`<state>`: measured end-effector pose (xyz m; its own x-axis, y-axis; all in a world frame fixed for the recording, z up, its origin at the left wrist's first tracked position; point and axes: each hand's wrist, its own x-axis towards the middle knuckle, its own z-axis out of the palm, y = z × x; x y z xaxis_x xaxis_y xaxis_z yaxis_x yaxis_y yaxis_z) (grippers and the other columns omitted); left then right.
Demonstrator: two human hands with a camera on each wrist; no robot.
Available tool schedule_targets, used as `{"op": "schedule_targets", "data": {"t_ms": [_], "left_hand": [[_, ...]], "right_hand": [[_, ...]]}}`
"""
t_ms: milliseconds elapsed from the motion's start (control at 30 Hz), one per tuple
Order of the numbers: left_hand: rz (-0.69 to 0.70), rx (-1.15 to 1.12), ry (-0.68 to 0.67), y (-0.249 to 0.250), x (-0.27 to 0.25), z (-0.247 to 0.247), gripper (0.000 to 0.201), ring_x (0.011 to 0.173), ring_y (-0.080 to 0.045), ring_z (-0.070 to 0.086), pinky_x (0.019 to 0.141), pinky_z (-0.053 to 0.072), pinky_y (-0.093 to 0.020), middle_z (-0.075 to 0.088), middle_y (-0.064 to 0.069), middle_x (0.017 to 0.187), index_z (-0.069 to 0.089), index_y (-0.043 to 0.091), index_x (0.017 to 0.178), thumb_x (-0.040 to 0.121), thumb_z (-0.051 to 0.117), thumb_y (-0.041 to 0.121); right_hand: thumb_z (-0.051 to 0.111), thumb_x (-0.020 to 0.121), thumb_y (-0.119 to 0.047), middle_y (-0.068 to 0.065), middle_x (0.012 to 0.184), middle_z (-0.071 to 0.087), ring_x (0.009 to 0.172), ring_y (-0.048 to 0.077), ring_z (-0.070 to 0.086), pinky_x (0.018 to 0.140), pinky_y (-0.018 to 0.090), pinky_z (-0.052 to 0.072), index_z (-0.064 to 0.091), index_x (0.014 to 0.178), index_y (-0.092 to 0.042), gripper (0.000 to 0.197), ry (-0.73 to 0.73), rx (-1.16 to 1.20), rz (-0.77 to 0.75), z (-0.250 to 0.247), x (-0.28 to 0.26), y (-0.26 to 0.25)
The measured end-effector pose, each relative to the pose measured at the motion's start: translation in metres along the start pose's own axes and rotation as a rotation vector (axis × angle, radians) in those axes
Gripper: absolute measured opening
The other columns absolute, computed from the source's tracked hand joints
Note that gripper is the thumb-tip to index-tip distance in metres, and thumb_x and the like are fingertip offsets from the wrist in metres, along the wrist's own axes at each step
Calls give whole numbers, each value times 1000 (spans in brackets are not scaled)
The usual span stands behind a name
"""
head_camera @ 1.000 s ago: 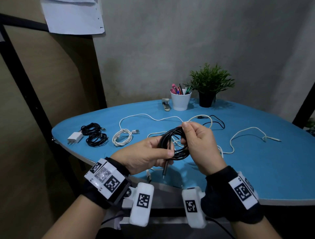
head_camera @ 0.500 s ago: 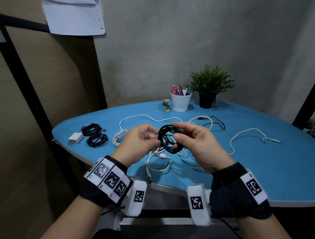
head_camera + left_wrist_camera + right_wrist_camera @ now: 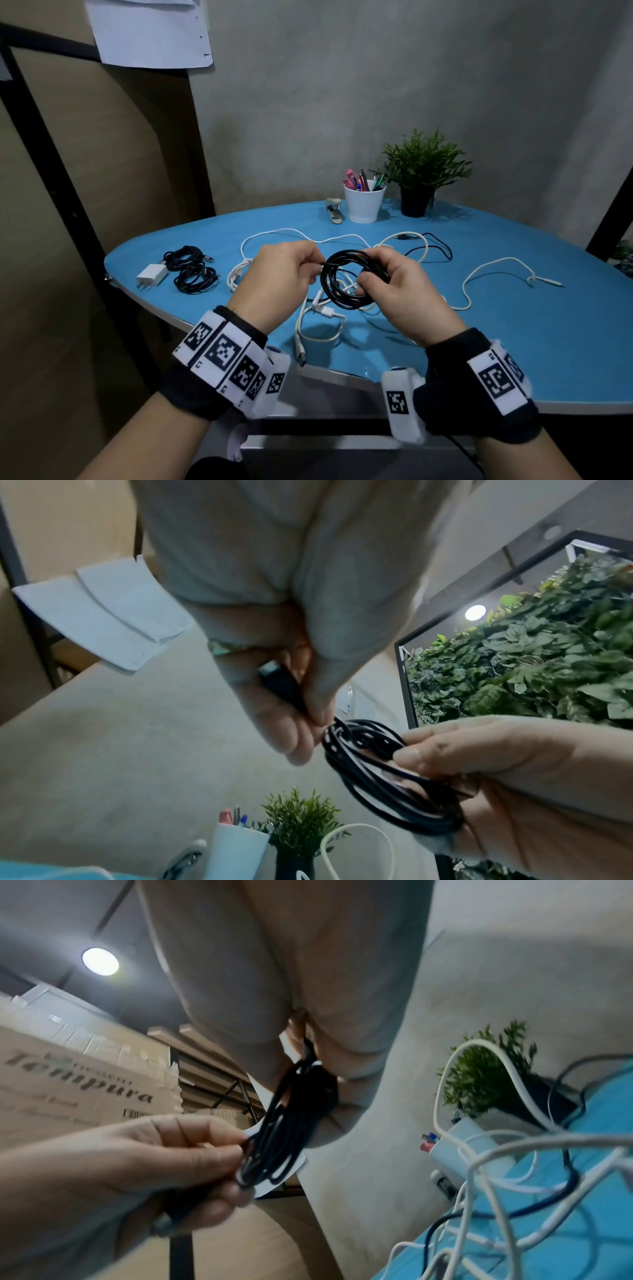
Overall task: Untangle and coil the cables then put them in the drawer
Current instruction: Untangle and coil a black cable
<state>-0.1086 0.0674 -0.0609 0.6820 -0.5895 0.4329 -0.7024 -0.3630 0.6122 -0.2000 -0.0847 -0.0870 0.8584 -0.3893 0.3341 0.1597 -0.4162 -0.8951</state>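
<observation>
A black cable coil (image 3: 346, 284) hangs in the air above the blue table (image 3: 513, 329), held between both hands. My right hand (image 3: 380, 277) grips the coil's right side, thumb in front of the loops (image 3: 387, 785). My left hand (image 3: 301, 267) pinches the cable's plug end (image 3: 281, 685) at the coil's left edge (image 3: 274, 1137). Loose white cables (image 3: 318, 322) lie tangled on the table under the hands, and one white cable (image 3: 493, 274) trails to the right. Two coiled black cables (image 3: 191, 274) with a white charger (image 3: 152, 275) lie at the left. No drawer is in view.
A white cup of pens (image 3: 364, 202), a stapler (image 3: 334, 210) and a small potted plant (image 3: 421, 178) stand at the table's far side. A thin black cable (image 3: 438, 246) lies behind the hands. A dark metal frame (image 3: 51, 164) runs along the left.
The coil has been raised and turned flat toward me. My left hand shifted from gripping the bundle with a hanging plug to pinching the cable's end at the coil's left edge.
</observation>
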Motion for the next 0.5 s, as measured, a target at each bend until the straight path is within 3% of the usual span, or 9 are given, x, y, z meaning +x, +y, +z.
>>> {"op": "schedule_targets", "data": {"t_ms": [133, 233, 400, 500], "left_hand": [[101, 54, 102, 4, 2, -8, 15, 80, -19, 67, 77, 53, -38, 71, 0, 77, 70, 18, 91, 90, 56, 11], [148, 39, 178, 4, 3, -11, 15, 77, -12, 66, 76, 53, -33, 67, 7, 73, 69, 17, 90, 89, 57, 8], [223, 51, 276, -5, 7, -17, 13, 75, -14, 64, 72, 48, -25, 67, 4, 75, 67, 15, 89, 89, 57, 7], [240, 136, 309, -12, 6, -16, 9, 78, -16, 61, 73, 49, -32, 66, 5, 81, 69, 17, 90, 90, 59, 15]], "right_hand": [[56, 88, -12, -11, 81, 64, 76, 12, 63, 80, 36, 53, 62, 111, -23, 26, -55, -287, -62, -4, -2, 4], [57, 87, -17, -8, 82, 67, 79, 14, 63, 79, 36, 52, 63, 108, -25, 24, -57, -349, -70, -4, -3, 1], [61, 83, -24, -2, 84, 70, 82, 18, 68, 82, 44, 54, 63, 98, -25, 15, -65, -171, -14, -1, -3, 0], [56, 90, -1, 9, 83, 64, 74, 15, 65, 78, 35, 55, 62, 101, -12, 16, -120, 126, 5, -1, -6, 0]]}}
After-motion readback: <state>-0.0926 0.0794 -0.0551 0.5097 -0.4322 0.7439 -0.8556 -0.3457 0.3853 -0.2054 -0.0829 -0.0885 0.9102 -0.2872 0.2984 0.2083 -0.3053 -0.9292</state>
